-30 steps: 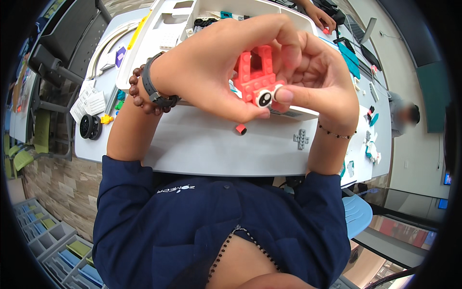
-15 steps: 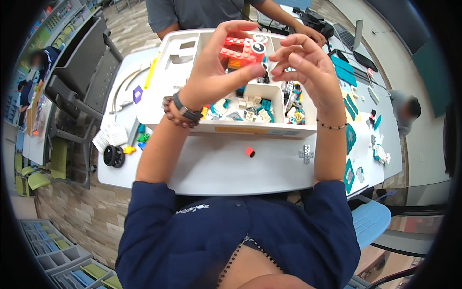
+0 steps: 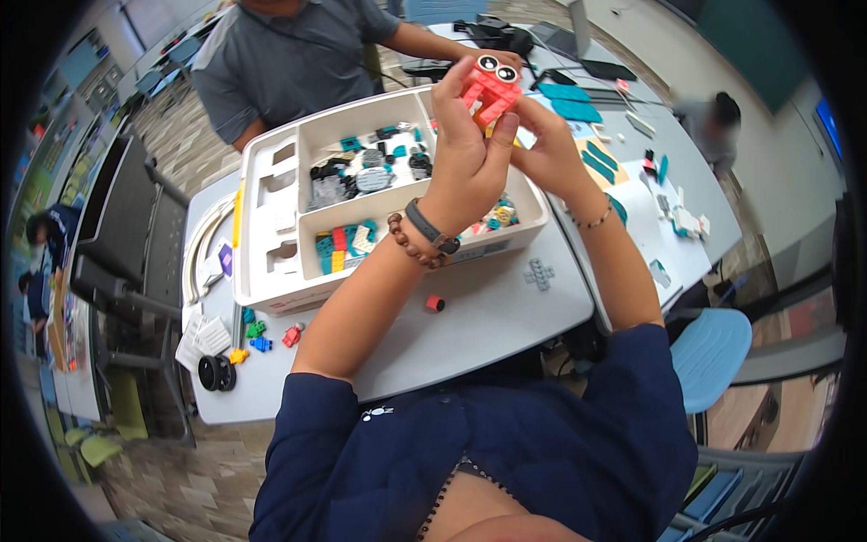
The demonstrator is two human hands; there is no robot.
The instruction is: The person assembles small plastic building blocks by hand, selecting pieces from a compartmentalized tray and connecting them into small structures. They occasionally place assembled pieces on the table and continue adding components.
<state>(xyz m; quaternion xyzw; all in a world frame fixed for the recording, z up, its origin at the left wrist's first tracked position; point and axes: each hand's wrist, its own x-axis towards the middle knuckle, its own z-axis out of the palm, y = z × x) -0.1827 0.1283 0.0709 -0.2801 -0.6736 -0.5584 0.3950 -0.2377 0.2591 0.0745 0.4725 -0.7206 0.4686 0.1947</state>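
Observation:
A coral-red toy brick build with two round black-and-white eye pieces is held up above the far right part of a white sorting tray. My left hand grips its near left side, with the thumb upright along it. From the right, my right hand closes in against the build's lower right side, its fingertips partly hidden behind the left hand. The tray's compartments hold many loose bricks, some teal, black and grey. On the table before the tray lie a small red-and-black brick and a grey cross-shaped piece.
Small coloured figures, black wheels and white curved parts lie left of the tray. Another person sits across the table. Teal pieces lie on sheets at the right. A blue chair stands at lower right.
My right hand, open and apart before, has come to the brick build. The build has turned so both eye pieces face me. The whole view has swung, tilting the table and tray.

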